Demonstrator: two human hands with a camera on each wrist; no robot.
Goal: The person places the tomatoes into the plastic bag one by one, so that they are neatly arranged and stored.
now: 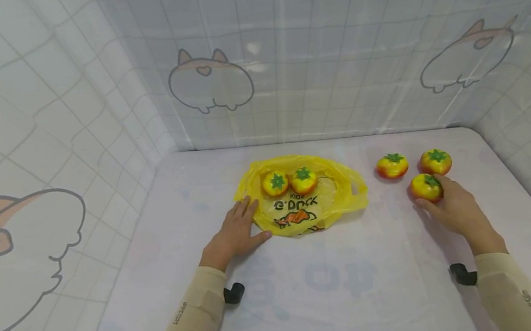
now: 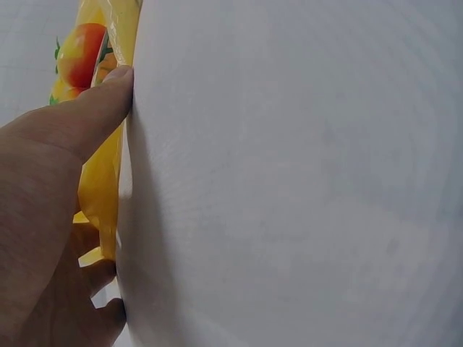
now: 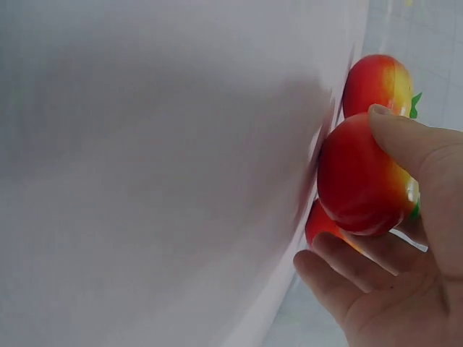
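A yellow plastic bag (image 1: 342,189) with printed letters lies flat on the table, with two yellow-and-red toy tomatoes (image 1: 276,184) on it near its far edge. My left hand (image 1: 236,233) rests at the bag's left edge, fingers extended and thumb spread, touching the plastic. At the right, my right hand (image 1: 460,211) holds another toy tomato (image 1: 421,188) between thumb and fingers, low at the table. In the right wrist view this tomato (image 3: 358,173) shows its red underside. Just behind it stand two more toy tomatoes, one left (image 1: 392,167) and one right (image 1: 435,162).
The white-covered table (image 1: 320,301) ends at a tiled-pattern curtain (image 1: 326,93) at the back, and similar sheeting hangs at both sides. A small black piece (image 1: 233,293) sticks out at the left wrist, another (image 1: 464,275) at the right.
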